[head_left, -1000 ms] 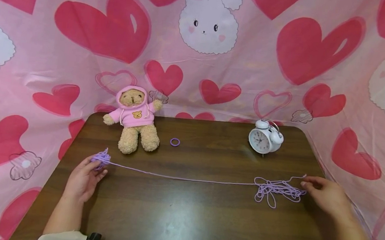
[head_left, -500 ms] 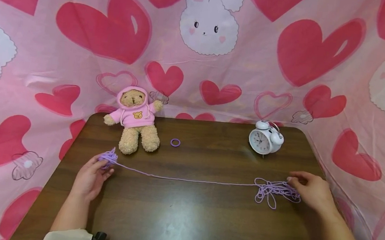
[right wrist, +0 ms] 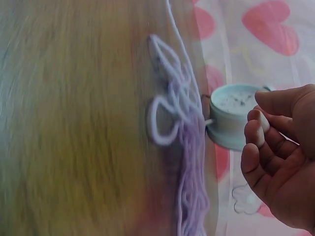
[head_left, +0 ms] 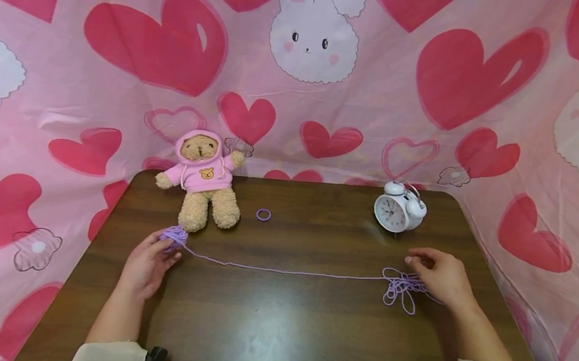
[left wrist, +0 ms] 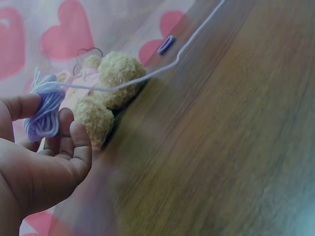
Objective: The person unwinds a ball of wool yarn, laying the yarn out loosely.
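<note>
On the brown table (head_left: 258,330), purple yarn in three parts: at left a small bundle (head_left: 173,239), at right a loose heap (head_left: 400,286), and between these two a single strand (head_left: 280,271), thin and almost straight. Pinched between thumb and fingers of the left hand (head_left: 145,265): the bundle, apparently lifted from the wood, judging from the left wrist view, and very near to the feet of the teddy bear (head_left: 205,172); touching or not, impossible to tell. Over the right part of the heap: the right hand (head_left: 443,279), fingers loosely bent, clamped on nothing visible, with no yarn to be seen between the tips. Most important here, the place of the heap: from the right fingertips, lower and toward the near edge of the table, partly covered by the hand itself. Long axis of both heap and strand: sideways, from left to right. Clearly nearer to the heap, the right hand; well apart from it, at the other end of the strand, the left. Farther back, behind the heap, a white alarm clock (head_left: 391,213); near the bear, a purple ring (head_left: 263,215).
</note>
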Action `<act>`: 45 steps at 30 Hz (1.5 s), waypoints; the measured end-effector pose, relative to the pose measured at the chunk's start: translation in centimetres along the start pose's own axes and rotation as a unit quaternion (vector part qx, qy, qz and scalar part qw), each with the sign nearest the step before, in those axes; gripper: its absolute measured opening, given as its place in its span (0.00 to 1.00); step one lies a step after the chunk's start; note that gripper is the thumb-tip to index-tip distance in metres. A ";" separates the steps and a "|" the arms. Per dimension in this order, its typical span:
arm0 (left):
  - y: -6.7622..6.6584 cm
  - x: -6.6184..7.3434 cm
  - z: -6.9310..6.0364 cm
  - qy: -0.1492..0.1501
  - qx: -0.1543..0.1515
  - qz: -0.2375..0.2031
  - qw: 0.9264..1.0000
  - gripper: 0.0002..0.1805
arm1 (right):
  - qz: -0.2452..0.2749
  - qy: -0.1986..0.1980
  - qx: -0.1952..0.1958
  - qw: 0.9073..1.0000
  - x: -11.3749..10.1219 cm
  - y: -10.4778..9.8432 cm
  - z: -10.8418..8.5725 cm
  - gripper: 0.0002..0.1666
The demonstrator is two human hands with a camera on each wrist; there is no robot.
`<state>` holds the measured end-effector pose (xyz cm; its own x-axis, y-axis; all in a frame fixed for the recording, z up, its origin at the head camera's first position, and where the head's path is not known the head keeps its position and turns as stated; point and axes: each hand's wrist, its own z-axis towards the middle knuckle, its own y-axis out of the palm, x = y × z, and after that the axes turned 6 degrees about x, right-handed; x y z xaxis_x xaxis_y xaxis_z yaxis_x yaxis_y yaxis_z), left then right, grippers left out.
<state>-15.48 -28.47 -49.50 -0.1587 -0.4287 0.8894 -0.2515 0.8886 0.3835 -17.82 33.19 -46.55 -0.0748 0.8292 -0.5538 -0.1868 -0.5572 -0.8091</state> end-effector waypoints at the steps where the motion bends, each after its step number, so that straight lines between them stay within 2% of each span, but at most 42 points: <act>1: 0.1 0.0 0.1 0.000 -0.001 0.002 1.000 0.08 | 0.004 0.000 -0.003 1.000 -0.3 0.2 0.1 0.20; 18: 2.4 -1.1 0.6 -0.007 -0.005 0.012 1.000 0.11 | 0.060 -0.010 -0.008 0.998 -4.1 3.3 0.9 0.16; 26: 3.5 -2.0 1.0 -0.007 -0.013 0.020 1.000 0.12 | 0.088 -0.012 -0.023 0.996 -5.7 4.9 1.0 0.14; 38: 5.6 -3.3 1.1 -0.021 -0.012 0.029 0.999 0.13 | 0.120 -0.048 -0.040 0.991 -8.3 7.3 1.3 0.14; 45: 6.5 -3.9 1.2 -0.016 -0.023 0.026 0.999 0.11 | 0.124 -0.067 -0.054 0.989 -9.7 8.5 0.9 0.13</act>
<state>-17.64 -21.23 -50.74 -0.2008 -0.3863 0.9002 -0.1977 0.9160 0.3490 -19.54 20.48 -47.84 -0.2366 0.6604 -0.7127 -0.0418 -0.7398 -0.6716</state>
